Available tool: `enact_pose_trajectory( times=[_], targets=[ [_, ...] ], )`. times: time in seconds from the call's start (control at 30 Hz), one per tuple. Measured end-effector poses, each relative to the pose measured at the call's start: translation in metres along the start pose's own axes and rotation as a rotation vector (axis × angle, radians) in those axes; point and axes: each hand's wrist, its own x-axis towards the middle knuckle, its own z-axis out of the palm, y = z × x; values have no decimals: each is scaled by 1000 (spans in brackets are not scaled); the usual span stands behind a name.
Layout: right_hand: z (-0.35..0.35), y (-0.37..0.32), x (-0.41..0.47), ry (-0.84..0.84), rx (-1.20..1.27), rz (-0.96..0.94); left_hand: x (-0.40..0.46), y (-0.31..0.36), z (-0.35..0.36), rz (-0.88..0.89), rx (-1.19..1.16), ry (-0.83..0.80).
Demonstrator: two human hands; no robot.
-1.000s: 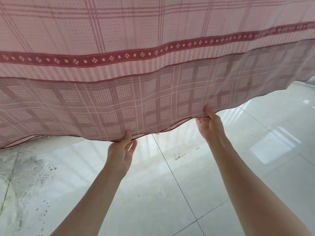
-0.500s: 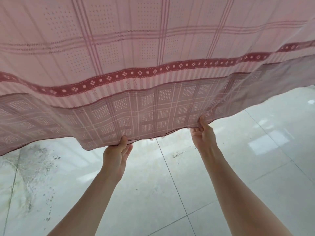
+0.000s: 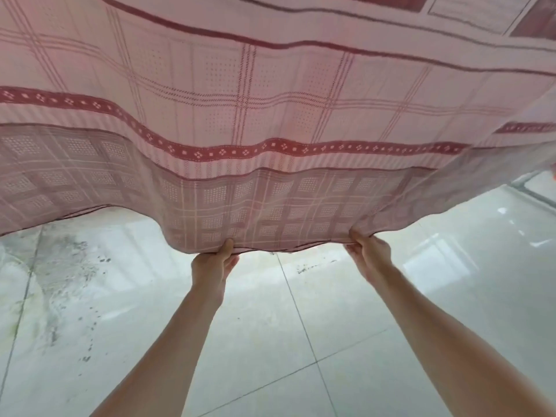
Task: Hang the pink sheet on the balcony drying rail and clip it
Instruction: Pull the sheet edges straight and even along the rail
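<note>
The pink sheet (image 3: pixel 270 100), checked with dark red patterned bands, fills the upper half of the head view and billows toward me. Its lower hem runs across the middle of the frame. My left hand (image 3: pixel 213 264) pinches that hem from below, thumb on the near side. My right hand (image 3: pixel 368 254) grips the same hem about a forearm's length to the right. Both arms reach forward and up. The drying rail and any clips are hidden behind the cloth.
Glossy white floor tiles (image 3: pixel 301 341) lie below the sheet. A grey stained patch with dark specks (image 3: pixel 66 272) marks the floor at the left. A raised sill or step edge (image 3: pixel 538 191) shows at the far right under the cloth.
The hem and both hands have dropped lower in view, and more of the sheet's upper part shows. The cloth now sags in a wave left of my left hand.
</note>
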Motion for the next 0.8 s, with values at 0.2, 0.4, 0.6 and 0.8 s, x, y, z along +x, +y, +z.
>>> enact_pose_trajectory(
  times=[0.2,0.4,0.6,0.8],
  targets=[
    [-6,9,-3,-69,111,4,-5,-16,3,47,-114,74],
    [-19,-2,25,-202,144,117,-1,-32,24,173,-152,133],
    [-46,-53,102,-355,416,210,8,-68,65,257,-417,115],
    [-102,-112,169,-462,421,304,9,-115,160,286,-516,55]
  ],
)
